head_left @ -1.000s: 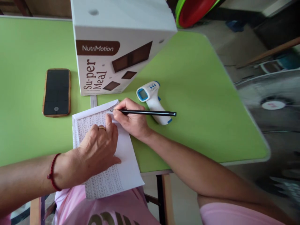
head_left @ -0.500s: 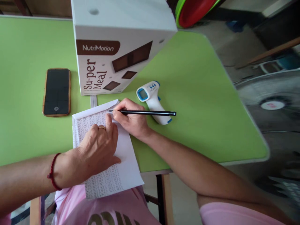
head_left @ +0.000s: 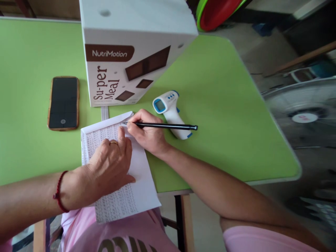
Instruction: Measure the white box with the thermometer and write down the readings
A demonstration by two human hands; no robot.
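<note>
A notepad point(head_left: 141, 185) with rows of small handwriting lies at the table's front edge, its lower end over my lap. The top page is folded back along the far side. My right hand point(head_left: 148, 134) pinches a black pen point(head_left: 162, 126), its tip touching the paper near the top of the written lines. On the page rests my left hand point(head_left: 112, 164), index finger stretched towards the pen tip and thumb spread out, with nothing held. Just beyond my right hand lies a white and blue infrared thermometer point(head_left: 172, 113), partly behind the pen and fingers.
The green table point(head_left: 220, 105) carries a large white NutriMotion box point(head_left: 110, 77) behind the notepad. A phone point(head_left: 64, 103) in a brown case lies to the left. Off the table's right side stands a fan point(head_left: 304, 117). Red and green basins point(head_left: 215, 14) show at the back.
The pen tip and my right fingers have shifted very slightly to the right along the line. My left hand stays where it was.
</note>
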